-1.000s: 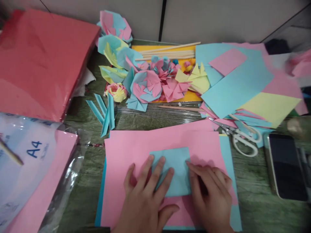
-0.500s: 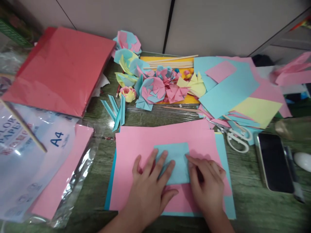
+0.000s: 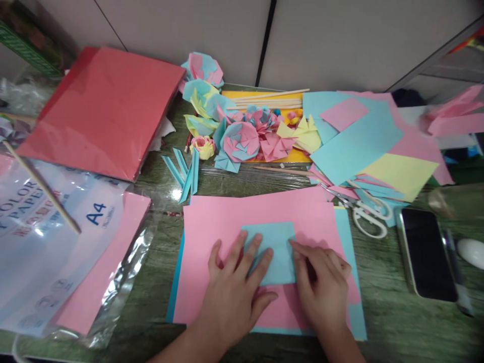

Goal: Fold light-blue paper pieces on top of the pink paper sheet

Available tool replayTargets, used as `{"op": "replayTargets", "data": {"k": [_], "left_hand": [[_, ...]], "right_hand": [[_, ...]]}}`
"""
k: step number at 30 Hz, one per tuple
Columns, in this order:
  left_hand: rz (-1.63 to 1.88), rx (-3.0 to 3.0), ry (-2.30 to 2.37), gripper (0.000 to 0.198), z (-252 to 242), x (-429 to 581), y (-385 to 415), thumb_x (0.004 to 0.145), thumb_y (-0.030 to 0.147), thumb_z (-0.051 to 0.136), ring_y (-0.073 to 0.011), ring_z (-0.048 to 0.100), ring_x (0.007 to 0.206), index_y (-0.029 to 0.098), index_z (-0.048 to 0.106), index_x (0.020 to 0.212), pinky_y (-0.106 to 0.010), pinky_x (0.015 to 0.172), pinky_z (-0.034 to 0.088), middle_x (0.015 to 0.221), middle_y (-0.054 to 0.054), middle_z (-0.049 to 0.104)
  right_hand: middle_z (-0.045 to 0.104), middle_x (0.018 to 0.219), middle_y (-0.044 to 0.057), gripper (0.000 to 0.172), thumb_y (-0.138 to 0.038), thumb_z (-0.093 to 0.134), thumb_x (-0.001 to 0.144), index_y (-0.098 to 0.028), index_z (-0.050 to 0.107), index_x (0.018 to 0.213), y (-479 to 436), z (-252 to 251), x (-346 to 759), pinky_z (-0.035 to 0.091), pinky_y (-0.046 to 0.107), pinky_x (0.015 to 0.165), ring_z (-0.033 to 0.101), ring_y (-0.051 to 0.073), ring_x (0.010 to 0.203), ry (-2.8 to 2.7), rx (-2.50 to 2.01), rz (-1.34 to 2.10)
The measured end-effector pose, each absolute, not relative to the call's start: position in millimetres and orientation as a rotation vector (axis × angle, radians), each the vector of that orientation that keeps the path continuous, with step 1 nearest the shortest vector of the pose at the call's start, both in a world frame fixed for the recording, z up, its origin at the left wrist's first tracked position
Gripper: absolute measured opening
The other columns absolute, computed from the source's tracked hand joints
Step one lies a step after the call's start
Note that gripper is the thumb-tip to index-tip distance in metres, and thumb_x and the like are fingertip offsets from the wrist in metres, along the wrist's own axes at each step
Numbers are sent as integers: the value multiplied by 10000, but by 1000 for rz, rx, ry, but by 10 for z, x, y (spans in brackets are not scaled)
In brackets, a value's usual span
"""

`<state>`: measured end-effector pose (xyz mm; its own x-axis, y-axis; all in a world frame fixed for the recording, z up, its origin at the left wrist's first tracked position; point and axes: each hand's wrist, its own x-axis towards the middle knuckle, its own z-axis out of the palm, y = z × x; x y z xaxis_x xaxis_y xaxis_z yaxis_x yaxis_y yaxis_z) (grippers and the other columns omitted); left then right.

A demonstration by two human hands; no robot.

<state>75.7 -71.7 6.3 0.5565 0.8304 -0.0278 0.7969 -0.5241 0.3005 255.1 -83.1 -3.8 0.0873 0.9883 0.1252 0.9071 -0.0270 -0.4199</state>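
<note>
A small folded light blue paper (image 3: 275,244) lies on a large pink sheet (image 3: 234,222), which rests on a blue sheet (image 3: 355,322). My left hand (image 3: 236,287) lies flat with spread fingers pressing the blue paper's left part. My right hand (image 3: 321,287) presses its right edge with the fingertips. Neither hand grips anything.
Folded paper flowers (image 3: 242,138) and wooden sticks (image 3: 264,96) lie at the back. White scissors (image 3: 368,214) and a phone (image 3: 425,252) sit right. Loose blue, pink and yellow sheets (image 3: 363,141) cover the back right. A red paper pack (image 3: 102,108) and an A4 paper bag (image 3: 56,242) lie left.
The view has tilted up and shifted, so the hands and sheets sit a little higher and further right in the picture. Both hands stay pressed on the blue paper.
</note>
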Motion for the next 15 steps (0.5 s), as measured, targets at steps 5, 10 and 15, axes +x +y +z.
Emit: {"op": "replayTargets", "data": {"k": [5, 10, 15], "left_hand": [[180, 2519, 1354, 536, 42, 757, -733, 805, 517, 361, -282, 206, 1272, 293, 324, 1290, -505, 993, 58, 1393, -27, 277], [172, 2526, 1345, 542, 42, 749, -727, 803, 512, 369, -287, 212, 1269, 287, 317, 1294, -511, 990, 59, 1392, -34, 279], [186, 2518, 1347, 537, 53, 746, -722, 804, 505, 376, -281, 214, 1270, 288, 323, 1291, -504, 997, 43, 1389, -33, 287]], "right_hand": [[636, 783, 7, 185, -233, 471, 793, -226, 604, 923, -826, -45, 2552, 277, 346, 743, 488, 174, 741, -1869, -2000, 297], [635, 782, 7, 191, -239, 472, 790, -234, 602, 930, -833, -49, 2551, 279, 351, 740, 489, 183, 753, -1868, -2001, 291], [630, 754, 5, 192, -244, 467, 793, -233, 609, 921, -838, -50, 2561, 279, 346, 730, 489, 177, 734, -1863, -1995, 281]]}}
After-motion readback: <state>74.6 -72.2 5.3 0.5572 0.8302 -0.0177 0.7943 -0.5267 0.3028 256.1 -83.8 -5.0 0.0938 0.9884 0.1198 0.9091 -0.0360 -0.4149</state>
